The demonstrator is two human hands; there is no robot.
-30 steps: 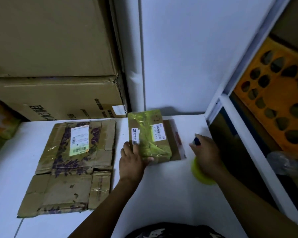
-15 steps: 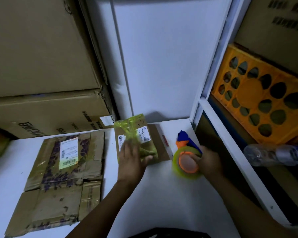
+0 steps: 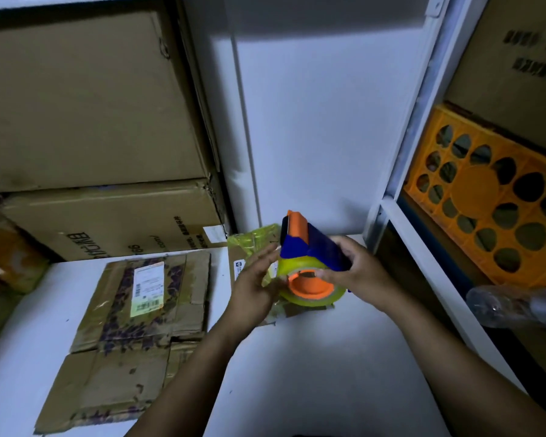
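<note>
My right hand (image 3: 361, 272) grips a tape dispenser (image 3: 309, 257) with a blue body, an orange blade guard and orange hub, loaded with a yellowish clear tape roll. It is lifted above a small parcel (image 3: 249, 247) wrapped in yellow-green tape, which lies on the white table (image 3: 312, 373) and is mostly hidden behind my hands. My left hand (image 3: 256, 282) is raised beside the roll, fingers straight, fingertips at the roll's left edge.
A flattened cardboard box (image 3: 139, 310) with a label lies on the table at left. Large cartons (image 3: 92, 121) stack behind it. An orange plastic crate (image 3: 492, 200) and a clear bottle (image 3: 517, 305) sit in the white shelf at right.
My right hand has lifted the tape dispenser from the table's right side up over the parcel. My left hand has left the parcel and risen to the roll. The view has tilted upward.
</note>
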